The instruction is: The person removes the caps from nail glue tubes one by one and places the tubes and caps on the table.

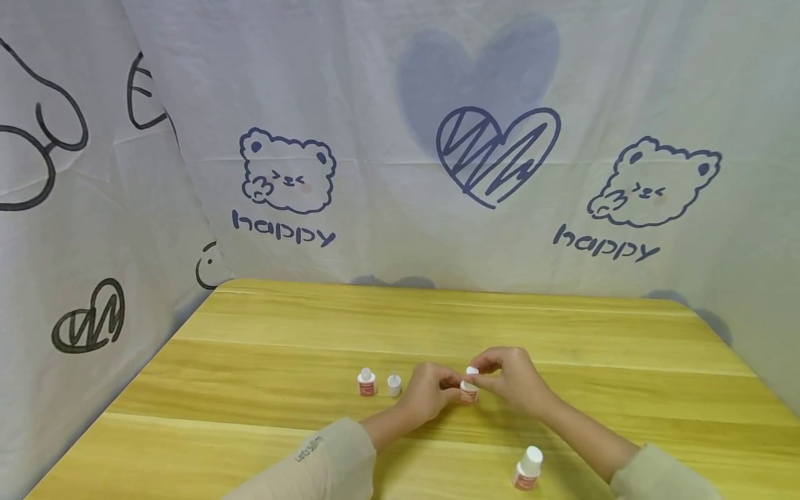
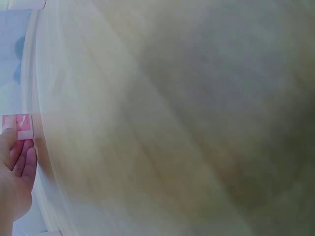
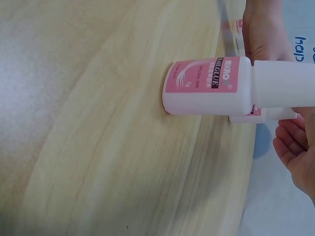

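Near the middle of the table, my left hand [image 1: 428, 394] holds a small white nail glue bottle [image 1: 469, 393] with a pink label. At that bottle's top, my right hand [image 1: 515, 378] pinches the white cap [image 1: 472, 371] between thumb and fingers. Whether the cap is loose from the neck, I cannot tell. In the left wrist view, the left hand [image 2: 19, 182] grips the bottle [image 2: 24, 127] at its label. The right wrist view shows the right hand [image 3: 300, 157] partly behind a nearer capped bottle [image 3: 206, 86].
Left of my hands stands an uncapped nail glue bottle [image 1: 367, 384], with a separate white cap [image 1: 394, 385] beside it. A capped bottle [image 1: 528, 469] stands near the front, close to my right forearm. A printed cloth [image 1: 387, 208] hangs behind the wooden table [image 1: 250, 347].
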Demonstrator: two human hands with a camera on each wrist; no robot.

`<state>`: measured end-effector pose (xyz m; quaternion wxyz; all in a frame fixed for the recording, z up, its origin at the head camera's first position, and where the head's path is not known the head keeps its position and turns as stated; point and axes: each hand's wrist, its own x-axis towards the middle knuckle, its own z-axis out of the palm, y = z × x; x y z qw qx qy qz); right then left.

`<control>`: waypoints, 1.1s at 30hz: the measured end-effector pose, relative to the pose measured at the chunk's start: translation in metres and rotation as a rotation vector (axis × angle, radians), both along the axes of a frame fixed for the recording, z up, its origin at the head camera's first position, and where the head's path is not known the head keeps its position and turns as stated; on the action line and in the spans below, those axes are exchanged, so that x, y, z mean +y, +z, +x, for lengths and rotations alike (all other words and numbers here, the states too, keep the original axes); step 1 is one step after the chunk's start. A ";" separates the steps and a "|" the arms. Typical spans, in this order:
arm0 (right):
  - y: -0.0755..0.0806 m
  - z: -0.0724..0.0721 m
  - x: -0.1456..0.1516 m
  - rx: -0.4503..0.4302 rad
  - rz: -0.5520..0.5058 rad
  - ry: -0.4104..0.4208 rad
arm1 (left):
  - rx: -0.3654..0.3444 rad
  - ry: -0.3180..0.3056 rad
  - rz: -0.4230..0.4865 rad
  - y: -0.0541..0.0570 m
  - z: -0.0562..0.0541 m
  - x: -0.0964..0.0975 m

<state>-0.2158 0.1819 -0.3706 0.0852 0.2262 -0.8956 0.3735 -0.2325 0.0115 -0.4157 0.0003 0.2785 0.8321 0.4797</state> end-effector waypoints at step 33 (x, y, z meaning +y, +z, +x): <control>0.003 -0.001 0.003 -0.083 -0.038 0.078 | -0.005 -0.011 0.000 0.000 -0.001 -0.001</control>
